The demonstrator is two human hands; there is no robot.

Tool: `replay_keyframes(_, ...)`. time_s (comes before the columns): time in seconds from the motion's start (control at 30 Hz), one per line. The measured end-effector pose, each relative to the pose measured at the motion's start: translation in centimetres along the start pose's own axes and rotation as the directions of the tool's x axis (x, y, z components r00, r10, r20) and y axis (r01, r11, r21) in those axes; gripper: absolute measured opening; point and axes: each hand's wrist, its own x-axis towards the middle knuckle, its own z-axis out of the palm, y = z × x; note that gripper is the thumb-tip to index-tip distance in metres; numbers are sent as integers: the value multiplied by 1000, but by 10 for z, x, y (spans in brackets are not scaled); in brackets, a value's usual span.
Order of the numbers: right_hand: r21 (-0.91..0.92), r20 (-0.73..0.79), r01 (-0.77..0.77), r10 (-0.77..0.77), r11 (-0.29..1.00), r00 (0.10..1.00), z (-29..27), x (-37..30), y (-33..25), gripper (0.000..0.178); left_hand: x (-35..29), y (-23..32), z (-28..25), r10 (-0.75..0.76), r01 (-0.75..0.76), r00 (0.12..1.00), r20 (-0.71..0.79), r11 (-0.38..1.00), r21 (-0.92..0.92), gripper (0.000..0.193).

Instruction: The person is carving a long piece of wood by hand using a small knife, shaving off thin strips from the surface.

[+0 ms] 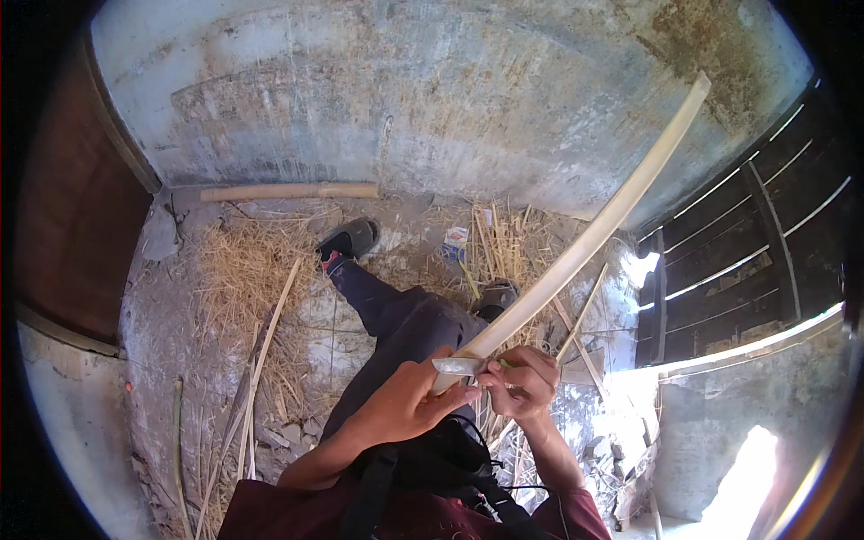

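A long pale split bamboo strip (598, 236) slants from my lap up to the far right. My left hand (409, 400) is closed round its near end, with the thumb pointing toward my right hand. My right hand (524, 382) is closed on a knife, fingers bent round its handle, most of which is hidden. The short, bright knife blade (459, 366) points left and lies across the strip close to the left hand. Something small and green shows at the right fingers; I cannot make out what it is.
Pale shavings (238, 270) cover the floor at the left, with thin strips (270, 351) beside my leg. A bamboo pole (288, 192) lies along the far wall. A small box (455, 243) sits near loose sticks (504, 247). A dark slatted panel (738, 243) stands at the right.
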Motion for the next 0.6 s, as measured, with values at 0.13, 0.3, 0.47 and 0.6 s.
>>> replay_keyframes(0.13, -19, -1, 32, -32, 999, 999, 0, 2, 0, 28, 0, 3, 3, 23, -25, 999, -26, 996, -84, 38)
replay_keyframes(0.3, -41, -25, 45, -46, 998, 999, -3, 3, 0, 28, 3, 1, 2, 109, -110, 994, -27, 993, -49, 36)
replay_keyframes(0.47, -82, -27, 28, -31, 996, 999, -3, 0, 0, 30, 1, -3, 2, 49, -50, 998, -26, 998, -41, 37)
replay_keyframes(0.6, -102, 2, 29, -29, 994, 1000, -5, -1, -1, 31, 0, -4, 2, 48, -48, 999, -16, 998, -33, 36)
